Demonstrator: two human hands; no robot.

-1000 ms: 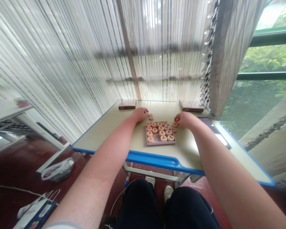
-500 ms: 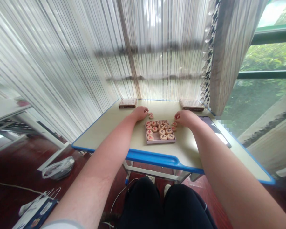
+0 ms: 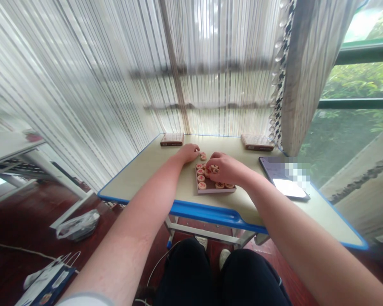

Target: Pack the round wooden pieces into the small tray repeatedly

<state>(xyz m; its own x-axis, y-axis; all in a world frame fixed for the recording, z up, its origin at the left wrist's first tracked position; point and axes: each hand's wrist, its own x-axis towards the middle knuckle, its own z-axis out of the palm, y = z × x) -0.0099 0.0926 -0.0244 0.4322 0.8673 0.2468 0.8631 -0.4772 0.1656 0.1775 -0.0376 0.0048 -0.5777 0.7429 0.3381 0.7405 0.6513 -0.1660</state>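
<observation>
A shallow pale tray on the desk holds several round wooden chess pieces with red and dark characters. My right hand lies over the middle of the tray, fingers curled, pinching a piece among the others. My left hand rests on the desk just beyond the tray's far left corner, fingers curled beside loose pieces; whether it holds one is hidden.
The beige desk has a blue rim. Two flat brown boxes sit at its far edge, one on the left, one on the right. A dark tablet lies right. Striped curtains hang behind. Bags lie on the floor left.
My right hand has moved left from the tray's far right corner to over the middle of the tray, uncovering the tablet. My left hand has stayed in place.
</observation>
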